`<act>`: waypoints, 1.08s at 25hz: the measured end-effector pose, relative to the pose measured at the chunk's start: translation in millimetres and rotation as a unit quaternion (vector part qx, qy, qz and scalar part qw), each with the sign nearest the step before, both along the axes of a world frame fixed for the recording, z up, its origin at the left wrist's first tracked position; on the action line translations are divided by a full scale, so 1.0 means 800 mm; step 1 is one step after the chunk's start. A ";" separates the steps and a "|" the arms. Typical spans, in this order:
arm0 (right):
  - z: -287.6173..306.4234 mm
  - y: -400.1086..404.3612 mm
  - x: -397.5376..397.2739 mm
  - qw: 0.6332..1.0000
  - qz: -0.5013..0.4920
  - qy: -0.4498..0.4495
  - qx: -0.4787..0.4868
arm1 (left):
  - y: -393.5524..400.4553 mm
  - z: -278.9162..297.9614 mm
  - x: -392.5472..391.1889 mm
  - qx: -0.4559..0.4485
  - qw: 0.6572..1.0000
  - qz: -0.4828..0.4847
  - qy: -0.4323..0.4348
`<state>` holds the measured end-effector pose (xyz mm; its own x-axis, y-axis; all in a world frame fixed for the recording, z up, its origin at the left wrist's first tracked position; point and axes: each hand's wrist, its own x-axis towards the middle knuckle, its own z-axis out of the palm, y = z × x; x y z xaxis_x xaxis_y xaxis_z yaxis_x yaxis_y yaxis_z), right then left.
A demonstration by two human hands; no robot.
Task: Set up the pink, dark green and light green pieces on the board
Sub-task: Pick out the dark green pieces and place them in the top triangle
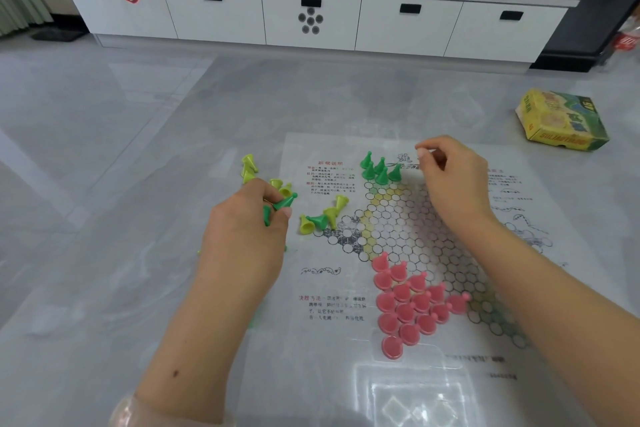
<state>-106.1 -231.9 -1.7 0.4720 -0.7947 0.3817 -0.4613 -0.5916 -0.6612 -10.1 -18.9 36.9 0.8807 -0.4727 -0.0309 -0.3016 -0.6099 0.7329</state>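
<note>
Left of the board (408,374), left hand (249,229) gripping dark green pieces (282,204); beside standing ones (379,168), right hand (450,173) curled, contents unclear.

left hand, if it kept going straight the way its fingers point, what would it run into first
Probably the loose light green pieces just beyond the left hand, which already holds dark green pieces in its grip. The fingers point away and slightly right; depth is hard to judge.
</note>
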 end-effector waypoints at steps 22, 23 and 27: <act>-0.005 -0.004 0.000 0.990 0.034 0.125 -0.049 | -0.002 -0.004 0.002 -0.017 0.999 -0.009 -0.032; -0.002 -0.005 -0.002 0.990 0.033 0.122 -0.056 | -0.002 -0.004 0.002 -0.015 0.999 -0.007 -0.031; 0.004 0.005 -0.006 0.987 0.042 0.129 -0.090 | -0.001 -0.004 0.002 -0.030 0.999 -0.011 -0.030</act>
<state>-111.1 -228.2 1.8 0.6338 -0.6789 0.3707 -0.5447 -0.7319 -0.4094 -8.5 -19.3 33.4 0.8697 -0.4909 0.0508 -0.3585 -0.5576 0.7486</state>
